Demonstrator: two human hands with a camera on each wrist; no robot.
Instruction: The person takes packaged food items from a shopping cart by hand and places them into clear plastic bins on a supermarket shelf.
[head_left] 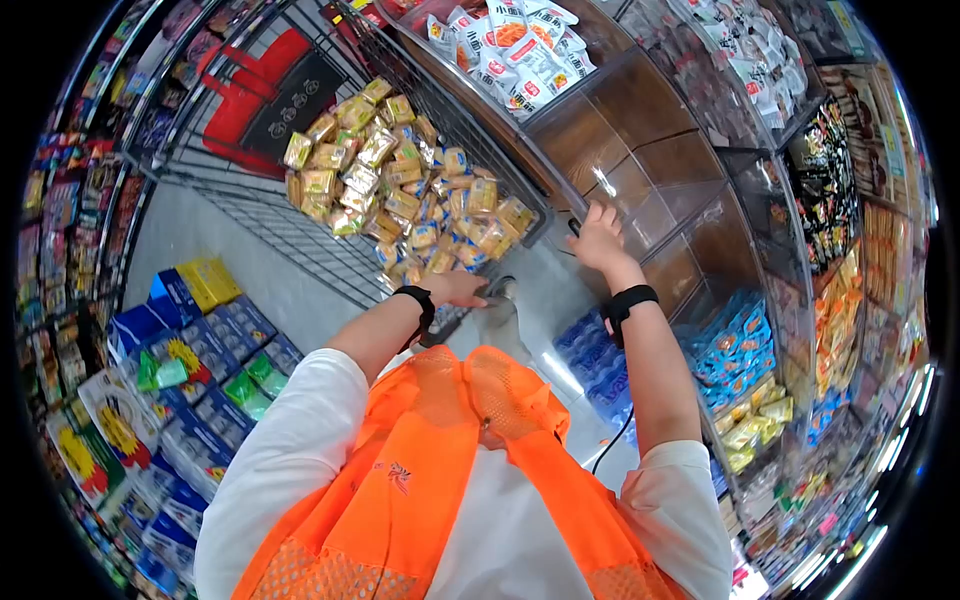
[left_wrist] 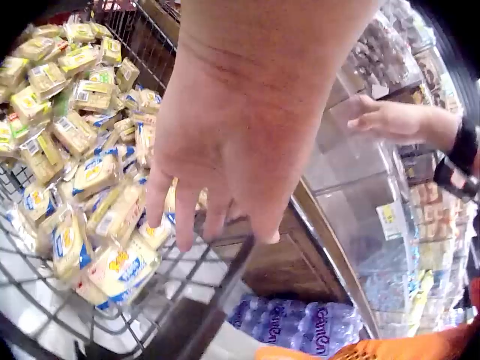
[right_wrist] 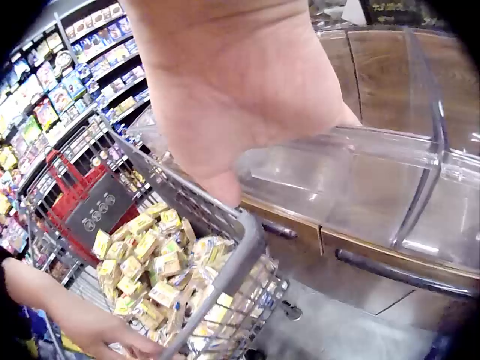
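In the head view a shopping cart (head_left: 545, 222) holds a heap of small wrapped packs (head_left: 400, 175), yellowish with some blue print. My left hand (head_left: 458, 288) is at the near end of the cart; in the left wrist view its fingers (left_wrist: 184, 217) hang loosely before the packs, close to the cart's rim (left_wrist: 232, 274), holding no pack. My right hand (head_left: 602, 240) rests on the front edge of a clear plastic bin (head_left: 640, 190). From the right wrist, the thumb (right_wrist: 221, 186) shows outside the bin wall, while most of the other fingers are hidden behind the hand.
White printed packets (head_left: 525, 60) fill a bin ahead; blue packets (head_left: 735, 350) fill another at right. Purple-wrapped bottles (left_wrist: 296, 324) stand low by the wooden display. Boxed goods (head_left: 210, 350) are stacked at left. A red child-seat flap (head_left: 262, 85) is at the cart's far end.
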